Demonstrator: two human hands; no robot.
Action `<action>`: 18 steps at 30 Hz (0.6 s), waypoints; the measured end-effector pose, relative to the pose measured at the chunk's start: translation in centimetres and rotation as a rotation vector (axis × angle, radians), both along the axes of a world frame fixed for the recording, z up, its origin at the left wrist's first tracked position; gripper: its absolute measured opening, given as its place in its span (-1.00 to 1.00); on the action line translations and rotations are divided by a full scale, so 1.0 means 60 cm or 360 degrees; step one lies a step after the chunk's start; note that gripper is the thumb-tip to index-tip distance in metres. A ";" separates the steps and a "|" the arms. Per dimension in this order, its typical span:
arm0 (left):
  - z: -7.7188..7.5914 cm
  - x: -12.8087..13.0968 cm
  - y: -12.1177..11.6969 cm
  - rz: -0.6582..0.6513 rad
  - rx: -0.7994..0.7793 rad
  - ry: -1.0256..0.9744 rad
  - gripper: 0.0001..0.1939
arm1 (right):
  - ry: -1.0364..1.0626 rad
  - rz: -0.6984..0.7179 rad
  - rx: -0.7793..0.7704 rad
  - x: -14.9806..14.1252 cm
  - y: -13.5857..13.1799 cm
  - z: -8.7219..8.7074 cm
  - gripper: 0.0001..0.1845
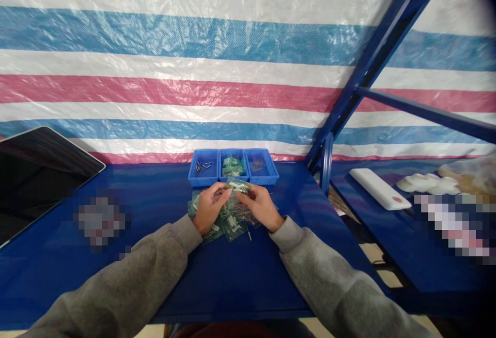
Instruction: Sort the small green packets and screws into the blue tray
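Left hand (209,208), green packet (239,186), right hand (262,206): one shared hold

A dark screen (34,172) stands at far left on the blue table (240,286). The left hand is curled, thumb and fingers pinching the green packet, which sits between both hands above a heap of packets (234,224). Behind stand three blue bins (264,179), metal pieces (199,167) in the leftmost. The right hand, similarly curled, grips the packet's other side. Farther right lies a white case (380,188).

A translucent green plastic packet (237,186) is being gripped, seemingly by both the bare left hand (210,206) and the bare right hand (262,206), over similar packets (233,227); beyond, slim metal pins (199,167) are being held by a blue rectangular plastic bin (203,182).
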State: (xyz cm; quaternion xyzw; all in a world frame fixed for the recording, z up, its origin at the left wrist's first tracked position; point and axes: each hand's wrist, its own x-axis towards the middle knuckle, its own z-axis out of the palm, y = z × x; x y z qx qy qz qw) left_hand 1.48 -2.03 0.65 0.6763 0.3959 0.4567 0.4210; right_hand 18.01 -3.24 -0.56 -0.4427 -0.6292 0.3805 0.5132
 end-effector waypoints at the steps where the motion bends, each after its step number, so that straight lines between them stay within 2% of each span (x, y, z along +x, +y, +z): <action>1: 0.001 0.000 -0.001 -0.0021 -0.0003 0.0021 -0.72 | 0.0016 -0.0007 0.0002 0.000 0.000 0.001 -0.71; 9: 0.006 0.001 -0.003 -0.0068 -0.0014 0.0067 -0.74 | 0.0014 0.0051 -0.0041 -0.003 -0.003 0.009 -0.64; 14: 0.000 -0.005 -0.001 0.0025 0.0020 0.0104 -0.71 | -0.0103 -0.0093 0.0011 0.003 0.000 0.005 -0.73; 18: 0.000 -0.005 -0.001 0.0056 0.0051 0.0126 -0.69 | -0.0126 -0.0021 0.0021 0.006 -0.001 0.007 -0.75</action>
